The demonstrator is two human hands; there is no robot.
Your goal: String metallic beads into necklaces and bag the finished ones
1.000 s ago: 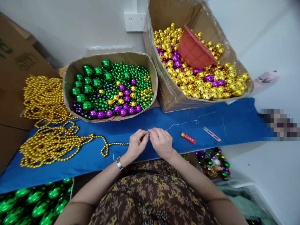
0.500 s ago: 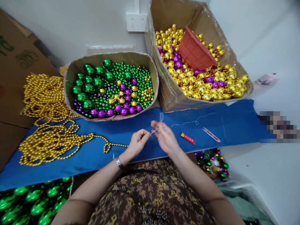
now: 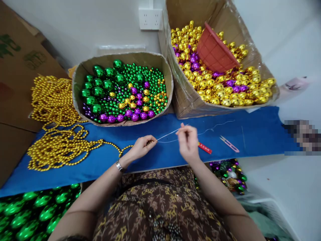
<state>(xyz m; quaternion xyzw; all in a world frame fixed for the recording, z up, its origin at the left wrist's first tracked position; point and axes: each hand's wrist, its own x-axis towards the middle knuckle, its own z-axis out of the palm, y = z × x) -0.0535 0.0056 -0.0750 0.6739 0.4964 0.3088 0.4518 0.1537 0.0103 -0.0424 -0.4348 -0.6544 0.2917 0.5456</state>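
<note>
My left hand (image 3: 143, 146) is closed in a pinch on a thin white string (image 3: 167, 136), near the end of a gold bead strand (image 3: 110, 143). The strand runs left into a heap of gold bead chains (image 3: 56, 150). My right hand (image 3: 187, 142), slightly blurred, pinches the same string and stretches it up to the right. A loose length of string trails past it to the right across the blue cloth (image 3: 160, 157). Just right of that hand lies a red packet (image 3: 205, 148), partly covered by it. Pink thread snips (image 3: 229, 144) and a thin needle-like piece (image 3: 243, 136) lie farther right.
At the back stands a cardboard box (image 3: 75, 90) of green, purple and gold balls. A taller box (image 3: 185, 103) of gold and purple balls holds a red basket (image 3: 215, 50). Large green balls (image 3: 32, 211) lie below the table at left; a white crate (image 3: 271, 204) stands lower right.
My hands have moved apart. The right hand has gone right and turned, drawing the string taut; the left hand has shifted slightly left. The view has shifted a little.
</note>
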